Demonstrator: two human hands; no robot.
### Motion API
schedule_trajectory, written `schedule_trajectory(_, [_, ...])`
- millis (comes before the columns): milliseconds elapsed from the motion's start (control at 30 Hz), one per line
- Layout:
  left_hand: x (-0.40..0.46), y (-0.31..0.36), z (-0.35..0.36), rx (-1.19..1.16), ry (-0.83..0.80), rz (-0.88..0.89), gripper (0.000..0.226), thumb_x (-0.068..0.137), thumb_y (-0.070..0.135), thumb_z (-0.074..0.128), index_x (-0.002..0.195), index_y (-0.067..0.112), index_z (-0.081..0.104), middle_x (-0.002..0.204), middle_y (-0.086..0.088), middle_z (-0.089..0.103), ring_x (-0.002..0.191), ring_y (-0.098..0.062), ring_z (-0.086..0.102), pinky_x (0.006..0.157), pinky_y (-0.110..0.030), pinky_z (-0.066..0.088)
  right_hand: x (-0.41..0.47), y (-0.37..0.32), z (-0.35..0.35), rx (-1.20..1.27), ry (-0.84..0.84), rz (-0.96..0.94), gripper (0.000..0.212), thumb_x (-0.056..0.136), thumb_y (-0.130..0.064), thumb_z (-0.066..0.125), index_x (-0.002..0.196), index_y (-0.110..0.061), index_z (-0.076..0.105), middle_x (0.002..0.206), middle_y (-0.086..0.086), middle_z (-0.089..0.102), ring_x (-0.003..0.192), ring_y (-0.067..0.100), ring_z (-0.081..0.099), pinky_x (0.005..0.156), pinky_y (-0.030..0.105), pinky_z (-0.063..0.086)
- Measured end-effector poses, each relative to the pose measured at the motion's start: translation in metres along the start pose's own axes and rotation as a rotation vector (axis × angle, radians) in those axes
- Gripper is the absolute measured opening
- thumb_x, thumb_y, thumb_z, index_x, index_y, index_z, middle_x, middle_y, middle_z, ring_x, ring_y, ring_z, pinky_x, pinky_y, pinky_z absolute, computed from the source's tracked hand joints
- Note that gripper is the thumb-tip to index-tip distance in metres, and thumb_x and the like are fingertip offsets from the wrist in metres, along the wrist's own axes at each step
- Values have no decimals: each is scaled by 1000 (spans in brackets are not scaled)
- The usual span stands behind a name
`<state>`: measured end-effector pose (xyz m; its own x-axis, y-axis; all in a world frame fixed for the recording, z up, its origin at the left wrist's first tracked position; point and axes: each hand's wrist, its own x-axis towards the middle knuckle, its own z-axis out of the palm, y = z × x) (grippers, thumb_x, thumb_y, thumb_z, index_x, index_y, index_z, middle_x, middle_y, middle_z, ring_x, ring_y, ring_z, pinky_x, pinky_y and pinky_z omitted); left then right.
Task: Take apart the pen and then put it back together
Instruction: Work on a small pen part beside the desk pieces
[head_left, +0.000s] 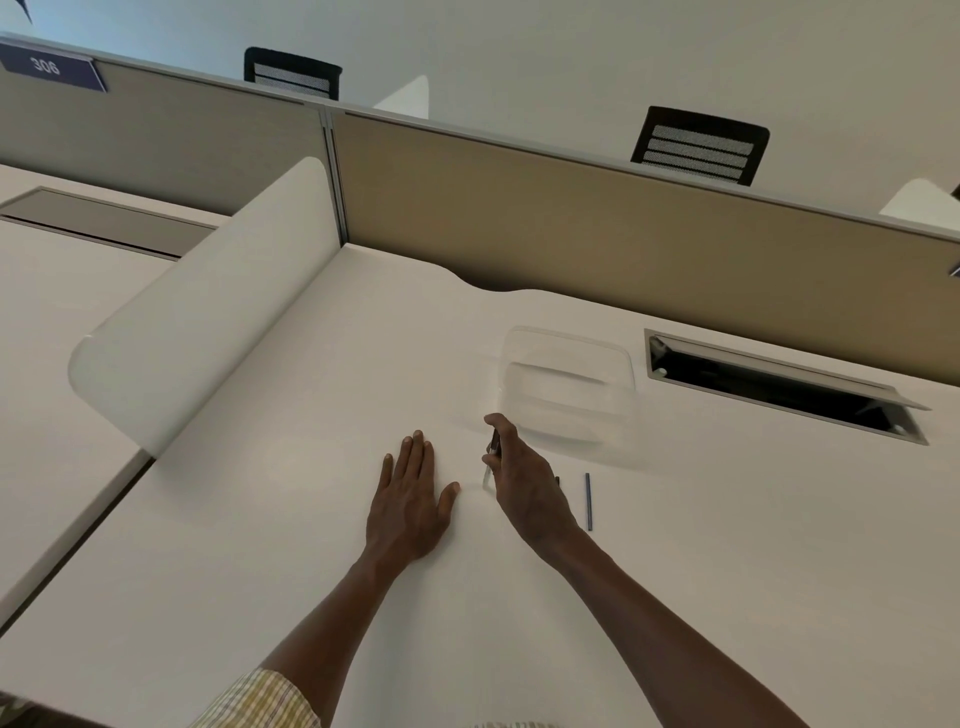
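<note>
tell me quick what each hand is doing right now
Left hand: open, fingers straight, flat on the desk, holding nothing.
Right hand: fingers pinch a clear pen part.

White desk (291, 519), clear tray (566, 384) far right of centre, thin blue-grey refill (588, 501) near right, clear pen barrel (488, 467) with dark end, tan partition (571, 218), black mesh chairs (698, 145) far, navy sign (49, 66) with white 306, yellow checked sleeve (265, 701) near left

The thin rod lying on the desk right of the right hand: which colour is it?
Dark blue-grey; the rod shows in the head view, the only one.
</note>
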<state>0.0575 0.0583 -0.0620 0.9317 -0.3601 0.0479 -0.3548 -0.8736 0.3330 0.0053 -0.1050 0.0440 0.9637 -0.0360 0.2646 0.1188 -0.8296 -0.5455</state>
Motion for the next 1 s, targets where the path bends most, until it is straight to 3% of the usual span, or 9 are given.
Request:
schedule_trajectory(200, [0, 0, 0, -1, 6, 4, 78, 95, 57, 18, 154, 5, 12, 163, -9, 2, 150, -18, -4, 123, -41, 5, 15, -6, -12, 66, 50, 11, 52, 95, -8, 56, 133, -29, 29, 87, -3, 57, 73, 9, 54, 70, 20, 45])
schedule_trajectory(367, [-1, 1, -1, -4, 18, 6, 76, 96, 54, 22, 153, 5, 13, 163, -8, 3, 150, -17, -3, 122, -41, 4, 19, -12, -15, 91, 79, -3, 50, 96, -9, 54, 134, -30, 29, 89, -5, 56, 74, 5, 51, 69, 14, 42])
schedule_trajectory(533, [-1, 1, -3, 4, -1, 4, 75, 97, 54, 23, 154, 6, 11, 164, -8, 0, 150, -17, -6, 123, -40, 2, 5, -4, 0, 11, -35, -63, 46, 96, -9, 53, 132, -26, 30, 88, -2, 59, 80, 11, 60, 70, 25, 49])
schedule_trajectory(767, [0, 0, -1, 1, 3, 5, 77, 95, 57, 18, 154, 6, 12, 163, -8, 1, 150, -17, -4, 122, -40, 3, 4, -2, -3, -20, -44, -62, 45, 96, -9, 54, 129, -26, 28, 87, 1, 61, 78, 14, 61, 64, 18, 38])
schedule_trajectory(1000, [0, 0, -1, -3, 0, 3, 77, 96, 56, 20, 154, 6, 12, 163, -8, 2, 150, -18, -3, 123, -41, 5, 2, 0, 0, 0, -39, -44, 46, 96, -9, 53, 131, -26, 29, 88, 0, 60, 77, 12, 59, 67, 24, 47])
